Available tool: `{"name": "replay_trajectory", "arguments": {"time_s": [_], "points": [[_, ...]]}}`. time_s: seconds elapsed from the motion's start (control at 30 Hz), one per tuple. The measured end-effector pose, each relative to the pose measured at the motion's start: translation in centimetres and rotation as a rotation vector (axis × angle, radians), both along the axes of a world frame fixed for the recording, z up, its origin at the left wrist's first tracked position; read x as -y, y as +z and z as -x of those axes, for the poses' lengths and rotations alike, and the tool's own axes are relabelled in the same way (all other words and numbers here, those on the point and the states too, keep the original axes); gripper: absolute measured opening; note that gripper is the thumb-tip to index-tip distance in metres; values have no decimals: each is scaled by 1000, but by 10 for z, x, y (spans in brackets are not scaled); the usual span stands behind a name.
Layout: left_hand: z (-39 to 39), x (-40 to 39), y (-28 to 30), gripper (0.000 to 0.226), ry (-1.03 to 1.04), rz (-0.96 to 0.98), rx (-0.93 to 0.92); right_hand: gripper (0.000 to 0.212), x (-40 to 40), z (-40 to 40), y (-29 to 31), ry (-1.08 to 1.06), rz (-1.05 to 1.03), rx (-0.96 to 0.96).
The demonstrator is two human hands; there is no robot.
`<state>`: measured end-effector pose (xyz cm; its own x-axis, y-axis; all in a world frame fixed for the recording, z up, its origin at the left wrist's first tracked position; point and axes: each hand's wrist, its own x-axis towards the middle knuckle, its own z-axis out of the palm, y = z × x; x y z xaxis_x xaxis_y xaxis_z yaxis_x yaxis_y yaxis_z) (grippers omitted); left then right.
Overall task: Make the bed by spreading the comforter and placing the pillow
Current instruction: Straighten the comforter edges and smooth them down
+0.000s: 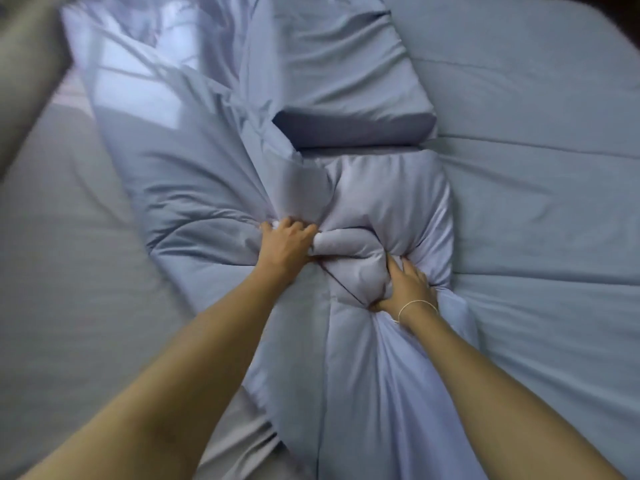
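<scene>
A pale blue comforter [194, 188] lies bunched in a long heap down the middle of the bed. My left hand [285, 245] grips a thick fold of it near the centre. My right hand [407, 287], with a thin bracelet at the wrist, grips the bunched fabric just to the right of that fold, fingers dug in. A blue pillow [346, 81] lies flat beyond the hands, its near edge touching the comforter heap.
The mattress under a blue fitted sheet [540, 168] stretches bare to the right and also to the left of the heap. A blurred beige shape [24, 64] fills the top left corner. The bed's far right corner shows against a dark floor.
</scene>
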<state>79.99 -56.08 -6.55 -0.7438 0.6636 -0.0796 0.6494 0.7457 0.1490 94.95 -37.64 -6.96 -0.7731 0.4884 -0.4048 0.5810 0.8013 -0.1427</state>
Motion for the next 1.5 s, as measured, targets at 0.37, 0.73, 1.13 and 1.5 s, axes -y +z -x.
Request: {"name": "replay_trajectory", "arguments": {"time_s": [0.37, 0.73, 1.13, 1.5], "points": [[-92, 220, 22, 74, -36, 86, -138, 104, 60, 13, 45, -232, 477, -415], [-112, 245, 104, 76, 152, -315, 146, 60, 204, -19, 31, 270, 233, -474], [-83, 117, 151, 69, -120, -4, 377, 60, 165, -100, 98, 98, 491, -932], [-116, 311, 195, 63, -21, 111, 21, 54, 326, -132, 119, 124, 830, -224]]}}
